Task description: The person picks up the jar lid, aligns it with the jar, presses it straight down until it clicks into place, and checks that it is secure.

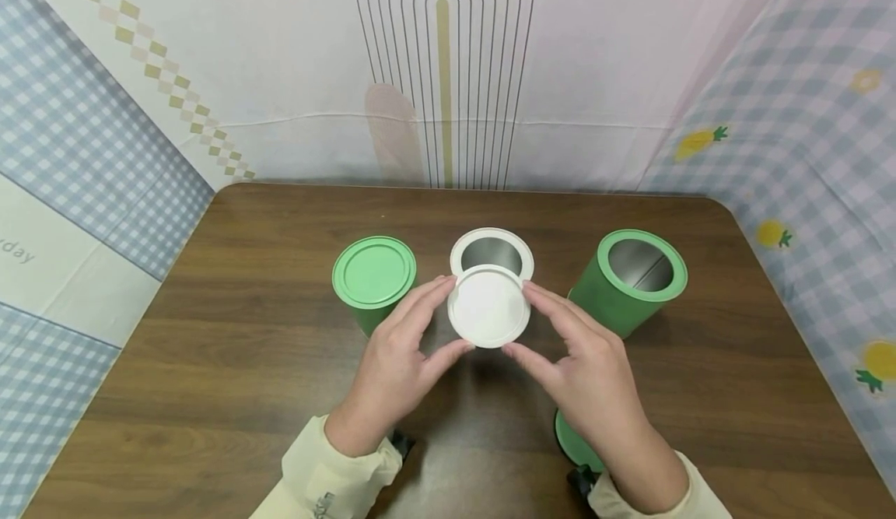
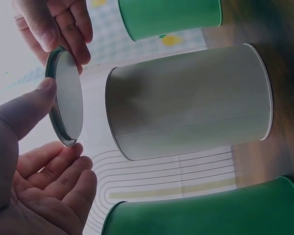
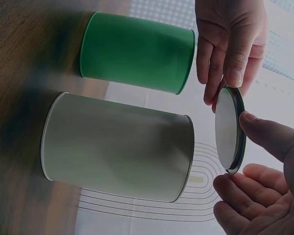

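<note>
Both hands pinch a round white lid by its edge, thumbs on the near side and fingers on the far side. The left hand grips its left rim, the right hand its right rim. In both wrist views the lid hangs in the air above an upright white can, with a gap between them. Seen from the head, the lid overlaps the near part of the can's open mouth, whose white rim shows behind it.
A green can with its lid on stands to the left. On the right is an open green can. A green lid lies on the wooden table, partly under the right forearm. Patterned cloth hangs behind the table.
</note>
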`<state>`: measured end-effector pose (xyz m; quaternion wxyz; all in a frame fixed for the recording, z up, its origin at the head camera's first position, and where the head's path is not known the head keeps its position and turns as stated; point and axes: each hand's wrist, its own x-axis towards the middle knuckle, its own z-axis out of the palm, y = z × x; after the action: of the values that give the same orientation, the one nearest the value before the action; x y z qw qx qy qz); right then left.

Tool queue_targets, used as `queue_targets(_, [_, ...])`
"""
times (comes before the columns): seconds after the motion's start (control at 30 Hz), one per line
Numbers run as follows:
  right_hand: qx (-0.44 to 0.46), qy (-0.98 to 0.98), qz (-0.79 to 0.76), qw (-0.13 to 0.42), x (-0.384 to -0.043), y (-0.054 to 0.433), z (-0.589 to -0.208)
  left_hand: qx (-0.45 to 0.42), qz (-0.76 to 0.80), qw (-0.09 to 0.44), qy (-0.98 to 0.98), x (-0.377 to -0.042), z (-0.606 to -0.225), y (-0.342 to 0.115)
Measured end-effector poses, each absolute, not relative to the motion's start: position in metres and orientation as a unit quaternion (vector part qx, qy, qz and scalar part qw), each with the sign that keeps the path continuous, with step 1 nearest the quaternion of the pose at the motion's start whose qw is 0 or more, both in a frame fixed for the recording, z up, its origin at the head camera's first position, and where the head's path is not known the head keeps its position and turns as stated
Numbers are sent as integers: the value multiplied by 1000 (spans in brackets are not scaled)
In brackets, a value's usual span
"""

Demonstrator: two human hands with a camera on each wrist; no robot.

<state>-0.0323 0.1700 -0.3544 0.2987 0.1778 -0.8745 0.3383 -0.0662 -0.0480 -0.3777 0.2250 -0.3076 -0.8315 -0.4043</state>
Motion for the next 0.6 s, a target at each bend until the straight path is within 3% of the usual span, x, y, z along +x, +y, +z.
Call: queue_targets(0.6, [174, -884, 332, 282, -36, 168, -359, -287, -400, 203, -847, -68, -379, -49])
